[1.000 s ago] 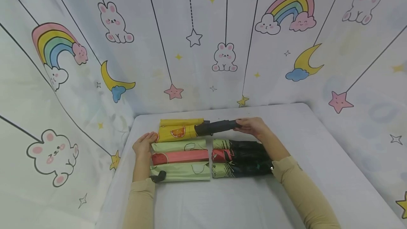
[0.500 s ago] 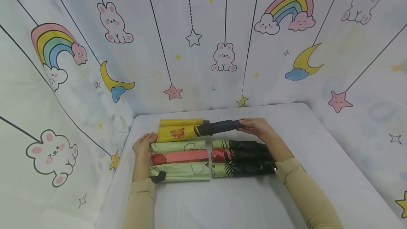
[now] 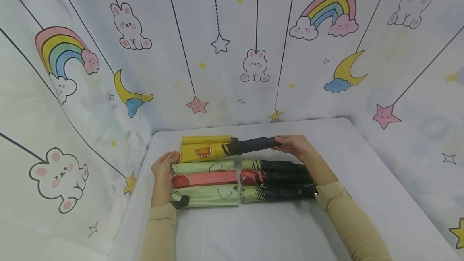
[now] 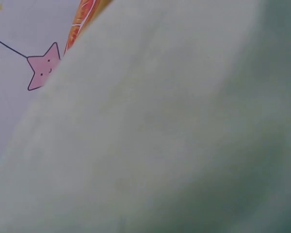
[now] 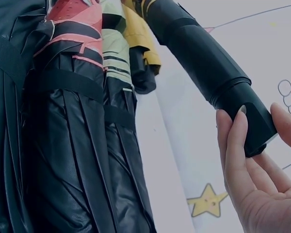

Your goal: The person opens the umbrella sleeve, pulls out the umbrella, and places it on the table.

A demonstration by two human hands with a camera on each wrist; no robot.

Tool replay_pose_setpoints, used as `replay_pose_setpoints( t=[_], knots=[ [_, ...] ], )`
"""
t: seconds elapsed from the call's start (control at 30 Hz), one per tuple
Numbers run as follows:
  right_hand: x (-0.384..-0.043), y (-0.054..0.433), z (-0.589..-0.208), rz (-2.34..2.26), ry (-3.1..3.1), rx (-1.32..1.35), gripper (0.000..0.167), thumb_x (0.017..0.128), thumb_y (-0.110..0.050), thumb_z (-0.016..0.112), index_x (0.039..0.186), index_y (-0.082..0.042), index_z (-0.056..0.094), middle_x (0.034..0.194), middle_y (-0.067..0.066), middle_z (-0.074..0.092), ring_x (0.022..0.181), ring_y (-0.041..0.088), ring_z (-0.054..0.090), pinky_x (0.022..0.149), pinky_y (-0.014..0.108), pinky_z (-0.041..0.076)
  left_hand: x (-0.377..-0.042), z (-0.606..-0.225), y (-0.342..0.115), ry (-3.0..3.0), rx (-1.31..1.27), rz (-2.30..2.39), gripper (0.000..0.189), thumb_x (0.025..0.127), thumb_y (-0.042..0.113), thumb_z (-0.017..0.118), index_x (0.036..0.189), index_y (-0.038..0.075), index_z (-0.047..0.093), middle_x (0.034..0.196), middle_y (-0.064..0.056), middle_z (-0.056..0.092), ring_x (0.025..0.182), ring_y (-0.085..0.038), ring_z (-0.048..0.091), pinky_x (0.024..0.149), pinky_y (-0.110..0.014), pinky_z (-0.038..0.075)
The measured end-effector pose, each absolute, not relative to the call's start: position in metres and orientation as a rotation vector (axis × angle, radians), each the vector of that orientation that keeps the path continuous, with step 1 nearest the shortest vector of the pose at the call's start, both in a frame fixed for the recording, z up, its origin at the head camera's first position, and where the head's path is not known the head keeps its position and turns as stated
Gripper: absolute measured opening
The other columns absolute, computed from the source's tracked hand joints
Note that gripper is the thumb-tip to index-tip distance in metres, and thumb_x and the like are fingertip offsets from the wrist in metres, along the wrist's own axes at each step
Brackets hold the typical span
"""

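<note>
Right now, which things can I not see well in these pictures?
Left wrist view: a pale blur covers most of it, so the left hand cannot be made out.
Head view: this hand hides the left end of the yellow umbrella.
Right wrist view: the bottom edge cuts off the black umbrellas.

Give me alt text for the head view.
A person's right hand pinches the black end of a tilted yellow-and-black umbrella; the left hand touches its yellow end. Nearer, green, red and black bundles lie on a white table before a cartoon backdrop.
</note>
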State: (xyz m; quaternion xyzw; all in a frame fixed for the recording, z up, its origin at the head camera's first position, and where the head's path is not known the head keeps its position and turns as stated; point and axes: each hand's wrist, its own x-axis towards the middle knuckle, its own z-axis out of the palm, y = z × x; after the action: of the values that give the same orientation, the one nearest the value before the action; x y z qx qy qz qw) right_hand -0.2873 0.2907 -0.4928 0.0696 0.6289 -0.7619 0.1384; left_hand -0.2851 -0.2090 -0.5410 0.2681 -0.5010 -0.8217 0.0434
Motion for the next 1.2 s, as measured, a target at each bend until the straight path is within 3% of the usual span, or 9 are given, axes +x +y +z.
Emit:
replay_pose_setpoints(
  t=[0.2,0.63,0.93,1.2],
  knots=[
    [-0.286,0.293,-0.493,-2.231,1.789,0.198,0.061,0.097,-0.003,0.074,0.146,0.018,0.045,0.152,0.031,0.046,0.099,0.028,0.077,0.101,0.04,0.058,-0.289,-0.548,-0.21,-1.509,0.82,-2.513,0.066,0.091,-0.016,0.07,0.151,-0.006,0.046,0.146,-0.023,0.056,0.119,-0.024,0.07,0.1,-0.028,0.058],
    [-0.284,0.3,-0.492,-2.268,1.765,0.216,0.044,0.095,-0.001,0.075,0.134,0.013,0.06,0.112,0.009,0.074,0.098,0.029,0.077,0.101,0.044,0.058,-0.292,-0.559,-0.211,-1.538,0.814,-2.447,0.062,0.093,-0.011,0.072,0.15,-0.005,0.049,0.129,-0.014,0.07,0.114,-0.019,0.073,0.098,-0.024,0.058],
    [-0.281,0.306,-0.491,-2.277,1.755,0.218,0.043,0.095,-0.002,0.076,0.133,0.011,0.062,0.112,0.009,0.074,0.099,0.03,0.077,0.102,0.044,0.058,-0.292,-0.561,-0.214,-1.523,0.825,-2.474,0.064,0.092,-0.011,0.072,0.151,-0.004,0.048,0.132,-0.015,0.069,0.114,-0.019,0.072,0.099,-0.024,0.058],
    [-0.28,0.313,-0.493,-2.305,1.732,0.23,0.022,0.095,0.0,0.075,0.117,0.003,0.072,0.116,0.012,0.071,0.099,0.032,0.077,0.1,0.044,0.059,-0.293,-0.561,-0.217,-1.505,0.813,-2.503,0.065,0.092,-0.013,0.071,0.152,-0.004,0.047,0.132,-0.015,0.068,0.116,-0.02,0.072,0.1,-0.025,0.057]
  ],
)
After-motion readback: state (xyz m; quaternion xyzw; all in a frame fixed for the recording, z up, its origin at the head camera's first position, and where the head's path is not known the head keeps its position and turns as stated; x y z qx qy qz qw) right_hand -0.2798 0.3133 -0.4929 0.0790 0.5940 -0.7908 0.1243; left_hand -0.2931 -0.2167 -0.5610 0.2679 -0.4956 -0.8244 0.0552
